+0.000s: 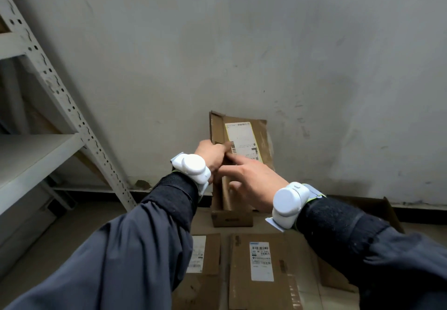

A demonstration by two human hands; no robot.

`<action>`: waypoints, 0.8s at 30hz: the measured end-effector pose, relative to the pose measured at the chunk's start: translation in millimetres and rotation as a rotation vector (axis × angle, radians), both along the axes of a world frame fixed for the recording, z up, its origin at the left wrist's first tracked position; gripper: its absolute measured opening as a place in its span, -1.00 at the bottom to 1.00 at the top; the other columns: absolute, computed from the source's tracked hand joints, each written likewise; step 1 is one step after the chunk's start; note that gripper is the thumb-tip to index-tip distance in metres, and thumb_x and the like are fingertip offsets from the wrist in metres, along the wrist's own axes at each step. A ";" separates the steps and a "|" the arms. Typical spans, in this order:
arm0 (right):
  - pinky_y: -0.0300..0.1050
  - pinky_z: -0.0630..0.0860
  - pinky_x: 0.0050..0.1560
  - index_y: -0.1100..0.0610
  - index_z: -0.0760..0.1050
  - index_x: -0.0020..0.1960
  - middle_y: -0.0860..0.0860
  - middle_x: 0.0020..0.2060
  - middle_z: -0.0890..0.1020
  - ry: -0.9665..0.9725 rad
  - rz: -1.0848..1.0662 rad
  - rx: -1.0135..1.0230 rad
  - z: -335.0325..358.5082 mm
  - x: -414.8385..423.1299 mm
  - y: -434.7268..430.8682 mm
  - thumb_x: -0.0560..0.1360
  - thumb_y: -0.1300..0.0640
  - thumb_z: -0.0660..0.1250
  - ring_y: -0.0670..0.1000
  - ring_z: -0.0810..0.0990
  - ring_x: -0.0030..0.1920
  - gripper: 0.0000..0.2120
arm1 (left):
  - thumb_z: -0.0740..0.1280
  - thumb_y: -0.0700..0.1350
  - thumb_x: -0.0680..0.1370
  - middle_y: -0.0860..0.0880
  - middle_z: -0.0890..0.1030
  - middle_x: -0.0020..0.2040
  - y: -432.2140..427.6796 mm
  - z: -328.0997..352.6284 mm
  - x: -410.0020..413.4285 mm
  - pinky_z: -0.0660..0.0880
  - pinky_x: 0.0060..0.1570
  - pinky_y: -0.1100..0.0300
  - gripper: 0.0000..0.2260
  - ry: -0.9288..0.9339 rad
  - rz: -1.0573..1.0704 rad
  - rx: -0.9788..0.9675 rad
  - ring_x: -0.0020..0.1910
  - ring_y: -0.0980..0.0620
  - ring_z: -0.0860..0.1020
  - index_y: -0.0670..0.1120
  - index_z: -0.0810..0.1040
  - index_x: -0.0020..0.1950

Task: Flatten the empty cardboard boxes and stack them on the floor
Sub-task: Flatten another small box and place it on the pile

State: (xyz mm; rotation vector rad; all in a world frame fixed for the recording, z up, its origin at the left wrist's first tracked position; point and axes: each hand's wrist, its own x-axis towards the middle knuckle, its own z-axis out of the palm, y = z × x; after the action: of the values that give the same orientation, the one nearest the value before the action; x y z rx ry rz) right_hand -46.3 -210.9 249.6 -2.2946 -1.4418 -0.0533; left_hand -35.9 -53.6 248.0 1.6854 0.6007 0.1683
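The person holds a cardboard box [242, 145] upright in front of the grey wall [242, 43], above the floor [72, 232]. The left hand [211, 156] has its grip closed around the box's left edge beside the white shipping label [242, 139]. The right hand [254, 184] rests against the box lower down, its grip spread with fingers extended. Flattened boxes [261, 268] lie on the floor below. A white metal shelf rack [60, 96] stands at left.

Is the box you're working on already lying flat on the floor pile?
No, the box stands upright against the wall, gripped by the left hand, above the flattened boxes on the floor.
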 end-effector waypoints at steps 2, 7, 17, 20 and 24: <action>-0.06 0.41 0.32 -0.06 0.43 0.39 -0.04 0.44 0.37 0.071 -0.041 0.053 -1.9 4.5 -3.3 0.49 0.24 0.36 0.07 0.41 0.37 -0.50 | 0.53 0.01 0.44 -0.20 0.72 -0.02 7.3 -2.8 0.6 0.61 0.08 -0.20 -0.60 -0.015 0.008 -0.084 -0.03 -0.21 0.71 -0.25 0.63 0.11; 0.02 0.35 0.39 0.17 0.11 0.52 0.18 0.43 0.31 0.236 -0.696 0.115 -2.9 28.9 -19.4 0.41 -0.23 0.43 0.22 0.36 0.41 -0.11 | 0.68 0.31 0.03 -0.13 0.74 0.01 32.8 -25.9 8.9 0.58 0.11 -0.26 -0.19 0.013 -0.040 -0.116 0.00 -0.22 0.71 -0.13 0.68 0.12; -0.08 0.52 0.05 0.15 0.40 0.20 0.06 0.10 0.62 0.566 -0.776 0.371 6.9 38.8 -26.4 0.20 -0.15 0.64 0.13 0.60 0.09 -0.25 | 0.32 0.39 0.47 -0.14 0.70 -0.12 2.2 -6.5 -1.8 0.57 0.02 0.04 -0.42 0.066 0.039 0.403 -0.10 -0.19 0.66 -0.16 0.61 -0.12; -0.15 0.45 0.01 0.15 0.37 0.24 0.06 0.11 0.61 0.566 -0.761 0.396 9.5 36.8 -27.0 0.21 -0.07 0.66 0.11 0.58 0.08 -0.24 | 0.29 0.42 0.47 -0.15 0.68 -0.07 1.9 -10.2 0.3 0.56 0.04 0.03 -0.37 0.110 0.043 0.445 -0.06 -0.21 0.64 -0.18 0.59 -0.03; -0.23 0.40 0.01 0.13 0.38 0.28 0.04 0.14 0.62 0.539 -0.746 0.428 13.5 35.1 -29.6 0.22 -0.05 0.66 0.10 0.58 0.14 -0.24 | 0.39 0.33 0.46 -0.13 0.68 0.06 1.8 -7.3 2.3 0.56 0.14 -0.02 -0.37 0.021 0.042 0.354 0.07 -0.19 0.65 -0.20 0.54 0.21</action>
State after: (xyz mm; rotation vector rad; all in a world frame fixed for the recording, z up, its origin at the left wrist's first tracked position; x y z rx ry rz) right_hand -11.2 -240.5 263.1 -2.1179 -0.2430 0.0341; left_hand -33.7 -51.8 240.8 2.0179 0.6492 0.3013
